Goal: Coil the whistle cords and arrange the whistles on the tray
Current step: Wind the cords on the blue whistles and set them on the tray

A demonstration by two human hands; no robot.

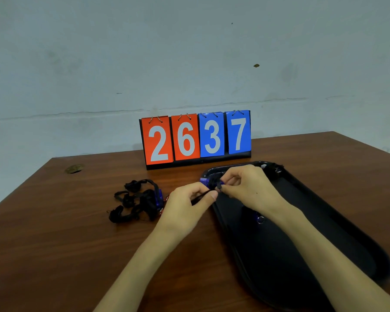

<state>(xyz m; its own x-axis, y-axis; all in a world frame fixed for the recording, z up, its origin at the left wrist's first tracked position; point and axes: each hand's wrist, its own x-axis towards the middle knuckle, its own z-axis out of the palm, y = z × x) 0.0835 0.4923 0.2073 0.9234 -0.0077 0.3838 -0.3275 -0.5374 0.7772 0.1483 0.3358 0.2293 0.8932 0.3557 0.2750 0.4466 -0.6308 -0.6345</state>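
Head view: above the tray's [338, 224] left edge the right hand [248, 188] pinches a blue whistle [205, 181], the left hand [187, 199] its black cord [199, 197]. More tangled whistles [142, 199] lie just left on the tabletop [77, 244].

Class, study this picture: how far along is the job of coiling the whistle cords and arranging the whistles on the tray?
Done: a far whistle and a middle whistle seem to lie on the tray. In hand: the left hand pinches the black cord of a blue whistle that the right hand holds. Left: the tangled pile of cords and whistles on the table.
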